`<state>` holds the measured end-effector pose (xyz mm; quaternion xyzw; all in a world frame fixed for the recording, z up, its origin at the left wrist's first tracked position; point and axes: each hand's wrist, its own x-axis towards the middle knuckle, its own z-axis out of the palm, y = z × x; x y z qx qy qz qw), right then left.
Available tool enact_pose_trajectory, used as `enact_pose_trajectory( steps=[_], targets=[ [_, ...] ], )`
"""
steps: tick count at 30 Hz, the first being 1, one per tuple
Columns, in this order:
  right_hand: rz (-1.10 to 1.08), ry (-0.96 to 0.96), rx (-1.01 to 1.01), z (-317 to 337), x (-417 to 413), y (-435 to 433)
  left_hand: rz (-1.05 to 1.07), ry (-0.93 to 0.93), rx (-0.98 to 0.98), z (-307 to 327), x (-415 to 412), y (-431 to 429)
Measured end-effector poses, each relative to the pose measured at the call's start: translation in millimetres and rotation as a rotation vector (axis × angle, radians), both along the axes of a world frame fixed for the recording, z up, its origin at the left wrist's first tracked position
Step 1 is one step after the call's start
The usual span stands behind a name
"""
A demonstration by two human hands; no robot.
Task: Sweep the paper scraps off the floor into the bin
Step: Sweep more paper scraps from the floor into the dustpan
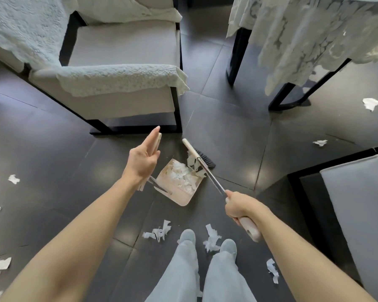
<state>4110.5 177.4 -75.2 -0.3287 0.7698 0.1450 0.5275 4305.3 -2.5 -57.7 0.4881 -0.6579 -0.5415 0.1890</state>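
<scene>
A pale pink dustpan point(182, 196) stands on the dark tiled floor in front of me, with white paper scraps point(180, 174) piled in it. My left hand point(142, 159) has straight fingers that lie along the top of the dustpan's long handle point(159, 138). My right hand point(240, 207) grips the broom's handle point(251, 229). The broom's metal pole runs up to its black bristles point(205, 160), which sit at the pan's mouth with scraps caught there. More paper scraps point(159, 232) lie by my feet, with another clump of paper point(212, 239) between my shoes. I see no bin.
An armchair point(122, 83) with a lace cover stands just behind the dustpan. A table with a lace cloth point(310, 40) is at the back right, and another seat point(358, 203) at the right. Loose paper bits point(370, 103) dot the floor right and left.
</scene>
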Motion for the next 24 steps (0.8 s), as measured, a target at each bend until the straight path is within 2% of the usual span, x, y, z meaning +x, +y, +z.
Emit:
enact_pose_trajectory(
  steps=[8,15,24],
  targets=[
    [-0.343,-0.285,0.013,48.3,31.0,24.1,0.017,0.059,0.038,4.7,24.7,2.6],
    [-0.425,-0.268,-0.055,79.1,50.6,68.7,0.048,0.139,0.041,7.1,86.2,67.3],
    [-0.499,-0.249,-0.205,90.3,109.1,189.0,0.053,0.122,-0.17,-2.0,181.0,203.9]
  ],
)
